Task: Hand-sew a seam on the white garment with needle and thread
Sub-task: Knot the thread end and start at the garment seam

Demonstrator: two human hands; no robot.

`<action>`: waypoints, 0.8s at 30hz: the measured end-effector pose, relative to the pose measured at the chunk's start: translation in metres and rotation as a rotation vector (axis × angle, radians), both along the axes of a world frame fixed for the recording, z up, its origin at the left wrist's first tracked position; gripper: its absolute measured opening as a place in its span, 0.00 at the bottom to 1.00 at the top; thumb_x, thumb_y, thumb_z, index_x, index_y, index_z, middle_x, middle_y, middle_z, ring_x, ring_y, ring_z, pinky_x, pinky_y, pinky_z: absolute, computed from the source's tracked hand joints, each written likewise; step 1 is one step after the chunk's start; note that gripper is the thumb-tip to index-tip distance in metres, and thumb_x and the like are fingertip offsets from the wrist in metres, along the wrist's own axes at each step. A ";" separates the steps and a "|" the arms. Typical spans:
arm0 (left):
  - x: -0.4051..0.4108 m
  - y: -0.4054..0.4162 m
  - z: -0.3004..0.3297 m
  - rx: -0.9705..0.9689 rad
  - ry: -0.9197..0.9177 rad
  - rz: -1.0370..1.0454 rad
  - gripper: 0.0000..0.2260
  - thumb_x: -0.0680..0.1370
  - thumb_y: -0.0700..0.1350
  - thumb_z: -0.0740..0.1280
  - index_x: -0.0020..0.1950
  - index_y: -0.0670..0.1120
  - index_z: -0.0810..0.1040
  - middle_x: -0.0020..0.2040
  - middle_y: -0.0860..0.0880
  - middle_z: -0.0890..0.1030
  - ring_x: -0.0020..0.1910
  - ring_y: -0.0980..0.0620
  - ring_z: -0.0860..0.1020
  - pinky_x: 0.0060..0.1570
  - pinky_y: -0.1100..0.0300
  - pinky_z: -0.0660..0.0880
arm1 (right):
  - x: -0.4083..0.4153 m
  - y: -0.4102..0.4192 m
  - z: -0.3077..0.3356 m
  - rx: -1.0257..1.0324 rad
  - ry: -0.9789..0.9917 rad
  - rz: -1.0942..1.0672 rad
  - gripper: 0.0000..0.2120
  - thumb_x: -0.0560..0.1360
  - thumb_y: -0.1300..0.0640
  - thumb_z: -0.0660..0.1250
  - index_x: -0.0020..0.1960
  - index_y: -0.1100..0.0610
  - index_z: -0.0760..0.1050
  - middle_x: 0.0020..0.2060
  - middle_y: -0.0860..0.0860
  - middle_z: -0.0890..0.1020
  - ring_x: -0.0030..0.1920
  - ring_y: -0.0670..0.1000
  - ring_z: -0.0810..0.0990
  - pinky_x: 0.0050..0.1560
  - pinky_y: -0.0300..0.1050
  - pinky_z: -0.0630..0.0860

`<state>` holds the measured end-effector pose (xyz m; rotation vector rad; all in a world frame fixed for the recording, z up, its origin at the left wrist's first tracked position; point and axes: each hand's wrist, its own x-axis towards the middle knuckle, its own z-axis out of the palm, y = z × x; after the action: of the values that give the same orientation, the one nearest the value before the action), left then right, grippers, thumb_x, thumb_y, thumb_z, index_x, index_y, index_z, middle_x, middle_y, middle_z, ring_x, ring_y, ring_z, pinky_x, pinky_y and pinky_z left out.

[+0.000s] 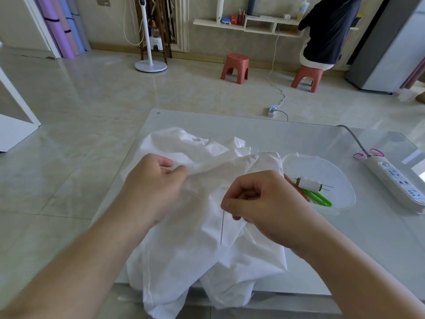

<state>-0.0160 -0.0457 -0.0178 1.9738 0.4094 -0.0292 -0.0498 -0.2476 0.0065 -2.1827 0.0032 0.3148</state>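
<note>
Presently, the white garment [202, 249] lies crumpled on the glass surface [345, 261], its near end hanging over the near edge. The left hand [151, 187] has its fingers curled into a raised fold at the left of the work area, thumb and forefinger pinching the cloth and holding it up. The right hand [264, 203] sits just to the right of that fold, its grip closed on the upper end of the needle [222, 229] between thumb and forefinger.

The needle's long axis runs nearly vertical in the view, its free end pointing toward the near edge and lying against the fabric below the right hand. Whether that end has entered the cloth cannot be told. No thread is discernible.

The held fold lies to the left and slightly far of the needle; the right hand is the nearer one to the stitching point. In my judgement the next stitch requires the needle to be turned toward the fold the left hand presents.

At the right, a clear bowl [345, 203] holds a thread spool [309, 183] and green snips [318, 198]. A power strip [395, 178] lies further right.
</note>
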 end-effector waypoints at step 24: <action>-0.018 -0.026 -0.007 -0.383 -0.158 -0.094 0.09 0.85 0.38 0.67 0.47 0.39 0.84 0.40 0.45 0.88 0.39 0.48 0.88 0.40 0.54 0.85 | 0.002 0.000 -0.001 0.132 0.063 0.019 0.05 0.75 0.59 0.76 0.40 0.55 0.86 0.32 0.50 0.86 0.34 0.51 0.73 0.42 0.49 0.73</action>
<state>-0.0341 -0.0715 -0.0244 1.6025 0.1902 -0.0100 -0.0481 -0.2481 0.0059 -2.0428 -0.0033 0.3844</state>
